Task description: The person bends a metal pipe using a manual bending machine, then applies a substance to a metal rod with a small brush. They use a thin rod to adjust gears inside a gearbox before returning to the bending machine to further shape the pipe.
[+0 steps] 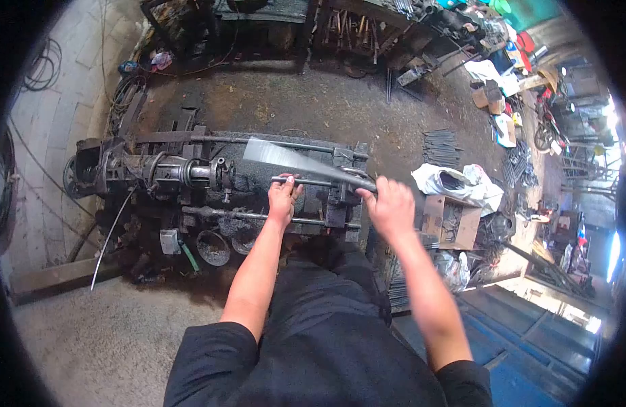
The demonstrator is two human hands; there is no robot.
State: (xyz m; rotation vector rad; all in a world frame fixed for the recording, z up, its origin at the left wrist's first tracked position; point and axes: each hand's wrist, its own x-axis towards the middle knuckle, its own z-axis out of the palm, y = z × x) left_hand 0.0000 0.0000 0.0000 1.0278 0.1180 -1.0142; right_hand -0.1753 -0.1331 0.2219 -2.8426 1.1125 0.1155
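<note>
On the machine point(191, 137), my left hand point(284, 197) pinches the left end of a thin dark metal rod point(313, 182). The rod's other end reaches a block-like fixture point(341, 193) at the machine's right side. My right hand point(392, 207) is closed round the narrow end of a long tool with a wide, pale blade point(279, 154), blurred by motion. The blade slants up and to the left, above the rod. Left of my hands is the machine's cylindrical head point(170, 169).
Two long rails point(242, 216) run along the machine. Bundled rods point(442, 148), a white sack point(486, 190) and an open cardboard box point(451, 220) lie on the floor to the right. A workbench point(265, 15) stands at the back. A pale cable point(111, 241) hangs at the left.
</note>
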